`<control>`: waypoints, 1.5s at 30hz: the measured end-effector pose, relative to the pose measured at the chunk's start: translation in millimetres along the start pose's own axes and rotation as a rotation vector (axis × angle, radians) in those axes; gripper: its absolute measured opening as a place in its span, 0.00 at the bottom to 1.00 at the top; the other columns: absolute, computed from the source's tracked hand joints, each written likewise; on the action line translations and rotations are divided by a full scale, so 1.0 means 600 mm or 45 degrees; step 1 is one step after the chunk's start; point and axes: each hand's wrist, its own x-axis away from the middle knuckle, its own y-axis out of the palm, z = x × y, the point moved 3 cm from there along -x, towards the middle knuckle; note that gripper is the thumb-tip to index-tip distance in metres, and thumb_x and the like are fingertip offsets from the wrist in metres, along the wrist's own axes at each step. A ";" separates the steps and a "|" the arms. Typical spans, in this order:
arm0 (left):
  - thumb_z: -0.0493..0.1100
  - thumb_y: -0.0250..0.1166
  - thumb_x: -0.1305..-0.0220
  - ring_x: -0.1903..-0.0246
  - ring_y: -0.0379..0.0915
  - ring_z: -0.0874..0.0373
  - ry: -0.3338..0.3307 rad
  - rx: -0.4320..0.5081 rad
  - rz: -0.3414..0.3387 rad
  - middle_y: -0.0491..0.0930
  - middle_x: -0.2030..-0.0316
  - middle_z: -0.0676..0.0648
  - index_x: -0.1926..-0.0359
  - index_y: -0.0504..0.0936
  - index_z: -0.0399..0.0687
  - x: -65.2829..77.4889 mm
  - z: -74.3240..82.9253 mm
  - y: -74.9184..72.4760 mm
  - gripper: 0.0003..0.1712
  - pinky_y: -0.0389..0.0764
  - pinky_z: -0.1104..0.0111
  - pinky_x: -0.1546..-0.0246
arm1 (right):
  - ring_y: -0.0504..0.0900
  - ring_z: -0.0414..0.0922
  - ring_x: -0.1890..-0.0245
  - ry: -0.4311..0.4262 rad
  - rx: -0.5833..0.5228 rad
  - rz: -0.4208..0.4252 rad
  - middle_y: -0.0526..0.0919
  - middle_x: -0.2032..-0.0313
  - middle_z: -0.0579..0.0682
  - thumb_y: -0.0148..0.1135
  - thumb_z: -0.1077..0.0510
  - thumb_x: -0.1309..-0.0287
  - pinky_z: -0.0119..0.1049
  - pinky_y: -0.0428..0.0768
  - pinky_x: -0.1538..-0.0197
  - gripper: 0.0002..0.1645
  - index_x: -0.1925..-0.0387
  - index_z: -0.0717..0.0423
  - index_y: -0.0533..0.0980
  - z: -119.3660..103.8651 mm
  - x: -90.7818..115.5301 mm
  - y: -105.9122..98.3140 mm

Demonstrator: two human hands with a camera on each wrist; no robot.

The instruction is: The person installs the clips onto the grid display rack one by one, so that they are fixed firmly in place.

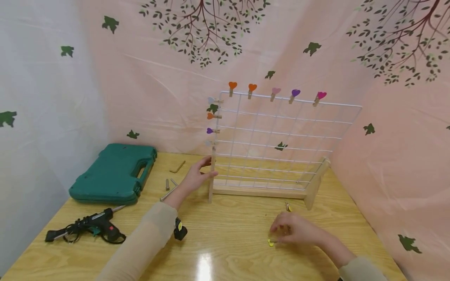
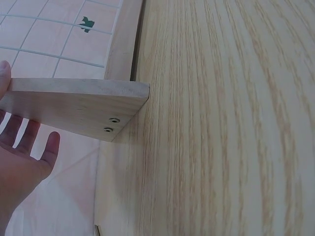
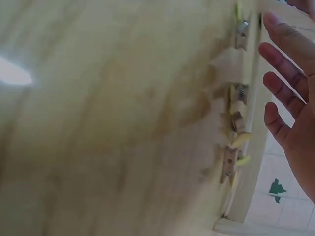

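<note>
A white wire grid [image 1: 277, 134] stands in a wooden stand [image 1: 260, 191], with several heart clothespins along its top edge, one being an orange heart [image 1: 233, 85], and others down its left side, such as a purple heart [image 1: 209, 130]. My left hand [image 1: 193, 177] holds the stand's left wooden panel [image 2: 78, 105], thumb on one side and fingers on the other. Over the table in front of the grid, my right hand [image 1: 295, 229] hovers with loosely bent fingers and nothing visibly held. Close by it lie several yellow clothespins [image 3: 229, 164]; one yellow heart [image 1: 270, 242] shows beside the fingertips.
At the left sit a green plastic case [image 1: 109, 171] and a black soldering-gun-like tool [image 1: 102, 226] with a cord. Behind my left arm lie a hex key [image 1: 177, 167] and bolts [image 1: 167, 184]. A small black object [image 1: 180, 231] rests beside the left sleeve.
</note>
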 end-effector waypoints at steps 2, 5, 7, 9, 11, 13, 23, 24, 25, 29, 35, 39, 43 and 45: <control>0.52 0.65 0.49 0.43 0.61 0.48 -0.014 0.003 -0.005 0.66 0.42 0.46 0.36 0.59 0.55 -0.001 -0.001 0.001 0.40 0.71 0.56 0.50 | 0.70 0.33 0.69 -0.028 0.029 -0.026 0.78 0.65 0.37 0.69 0.49 0.59 0.24 0.70 0.68 0.17 0.63 0.43 0.77 -0.001 0.001 0.013; 0.52 0.65 0.49 0.43 0.61 0.47 -0.018 -0.001 -0.009 0.66 0.42 0.46 0.35 0.59 0.55 -0.002 -0.001 0.001 0.40 0.71 0.56 0.50 | 0.70 0.31 0.68 -0.048 0.026 -0.068 0.77 0.66 0.36 0.69 0.48 0.59 0.22 0.70 0.66 0.16 0.64 0.43 0.77 -0.003 0.000 0.026; 0.52 0.65 0.48 0.42 0.61 0.49 -0.014 -0.012 -0.011 0.66 0.42 0.46 0.36 0.59 0.54 -0.003 0.001 0.001 0.40 0.70 0.56 0.49 | 0.70 0.31 0.68 -0.038 0.011 -0.103 0.77 0.68 0.36 0.68 0.48 0.58 0.22 0.71 0.66 0.15 0.65 0.43 0.76 -0.005 -0.003 0.029; 0.53 0.64 0.48 0.42 0.61 0.52 -0.010 -0.022 -0.008 0.67 0.42 0.47 0.36 0.59 0.53 -0.003 0.004 0.001 0.40 0.70 0.57 0.49 | 0.71 0.31 0.69 -0.014 -0.002 -0.127 0.77 0.69 0.36 0.68 0.49 0.57 0.21 0.72 0.67 0.13 0.67 0.44 0.76 -0.006 -0.006 0.030; 0.55 0.64 0.49 0.41 0.60 0.53 -0.010 -0.027 -0.007 0.67 0.42 0.47 0.36 0.59 0.53 -0.004 0.006 0.001 0.40 0.69 0.57 0.48 | 0.71 0.31 0.69 0.023 -0.023 -0.152 0.77 0.70 0.36 0.67 0.51 0.57 0.22 0.73 0.68 0.11 0.69 0.44 0.77 -0.007 -0.009 0.029; 0.55 0.64 0.49 0.41 0.60 0.53 -0.009 -0.027 -0.010 0.67 0.42 0.47 0.36 0.59 0.54 -0.003 0.007 0.000 0.41 0.69 0.56 0.48 | 0.72 0.31 0.69 0.058 -0.039 -0.175 0.77 0.70 0.36 0.67 0.51 0.56 0.22 0.73 0.68 0.10 0.69 0.45 0.77 -0.009 -0.011 0.026; 0.52 0.65 0.48 0.41 0.60 0.48 -0.015 -0.006 -0.019 0.66 0.41 0.46 0.36 0.59 0.53 -0.003 0.004 -0.001 0.40 0.67 0.53 0.46 | 0.72 0.33 0.77 0.073 -0.025 0.035 0.78 0.74 0.37 0.65 0.58 0.51 0.27 0.72 0.76 0.09 0.65 0.47 0.77 -0.032 -0.044 -0.067; 0.52 0.65 0.48 0.41 0.60 0.48 -0.016 -0.004 -0.016 0.66 0.41 0.46 0.36 0.59 0.53 -0.003 0.004 -0.002 0.40 0.67 0.52 0.46 | 0.72 0.33 0.77 0.046 0.002 0.080 0.78 0.74 0.37 0.65 0.60 0.52 0.27 0.72 0.76 0.11 0.64 0.47 0.77 -0.035 -0.049 -0.082; 0.53 0.65 0.49 0.41 0.60 0.49 -0.016 -0.006 -0.017 0.66 0.41 0.46 0.36 0.59 0.53 -0.003 0.004 -0.002 0.40 0.67 0.52 0.46 | 0.72 0.34 0.78 0.007 0.022 0.128 0.78 0.74 0.37 0.66 0.62 0.54 0.26 0.72 0.77 0.13 0.64 0.49 0.78 -0.039 -0.054 -0.097; 0.56 0.64 0.50 0.41 0.59 0.52 -0.012 -0.001 -0.022 0.66 0.41 0.47 0.36 0.59 0.53 -0.004 0.005 -0.003 0.42 0.65 0.51 0.46 | 0.70 0.33 0.77 -0.055 0.089 0.302 0.78 0.74 0.39 0.65 0.71 0.57 0.24 0.69 0.76 0.20 0.60 0.52 0.78 -0.056 -0.067 -0.163; 0.55 0.64 0.50 0.41 0.58 0.52 -0.022 0.008 -0.027 0.66 0.41 0.47 0.36 0.59 0.54 -0.005 0.005 -0.005 0.41 0.64 0.51 0.45 | 0.73 0.34 0.69 0.014 -0.139 0.498 0.77 0.67 0.43 0.56 0.78 0.53 0.23 0.72 0.66 0.19 0.59 0.62 0.75 -0.086 -0.079 -0.255; 0.54 0.64 0.48 0.40 0.58 0.51 -0.023 -0.001 -0.034 0.65 0.41 0.47 0.35 0.58 0.53 -0.004 0.005 -0.006 0.41 0.64 0.51 0.45 | 0.77 0.41 0.63 -0.039 -0.391 0.626 0.78 0.61 0.53 0.50 0.80 0.50 0.26 0.75 0.60 0.14 0.59 0.73 0.71 -0.101 -0.081 -0.306; 0.55 0.64 0.49 0.41 0.59 0.52 -0.028 -0.019 -0.034 0.66 0.41 0.47 0.35 0.58 0.54 -0.005 0.003 -0.007 0.41 0.65 0.53 0.46 | 0.78 0.46 0.63 -0.109 -0.523 0.808 0.79 0.61 0.60 0.49 0.82 0.52 0.28 0.77 0.60 0.13 0.60 0.80 0.69 -0.109 -0.080 -0.352; 0.57 0.64 0.50 0.41 0.59 0.52 -0.027 -0.023 -0.035 0.66 0.41 0.47 0.36 0.59 0.55 -0.006 0.002 -0.007 0.41 0.65 0.52 0.46 | 0.79 0.47 0.65 -0.094 -0.558 0.916 0.80 0.62 0.59 0.50 0.82 0.52 0.29 0.78 0.60 0.14 0.60 0.81 0.69 -0.109 -0.079 -0.373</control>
